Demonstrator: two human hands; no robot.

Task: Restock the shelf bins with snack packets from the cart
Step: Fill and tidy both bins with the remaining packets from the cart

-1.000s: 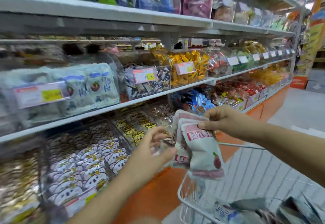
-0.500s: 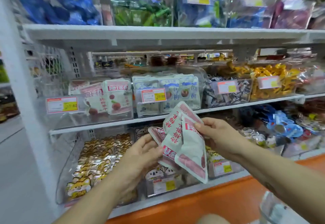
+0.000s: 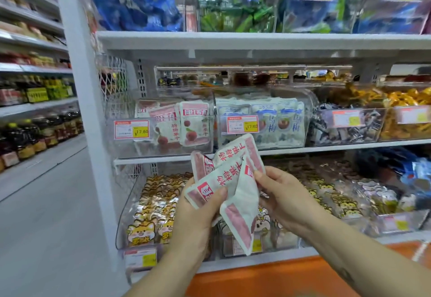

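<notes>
Pinching from both sides: left hand (image 3: pixel 198 205) thumb over the lower corner, right hand (image 3: pixel 277 194) on the top edge of the dried-bayberry packets (image 3: pixel 233 180). In the past second they swung from the cart to face the matching clear bin (image 3: pixel 127 143) just beyond — likely drop-in next.

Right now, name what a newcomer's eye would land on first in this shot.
Dead centre is a fan of white-and-red packets, gripped by the left hand and pinched by the right hand. Just above, at the left end of the middle shelf, a clear bin holds matching packets beside a price tag.
</notes>
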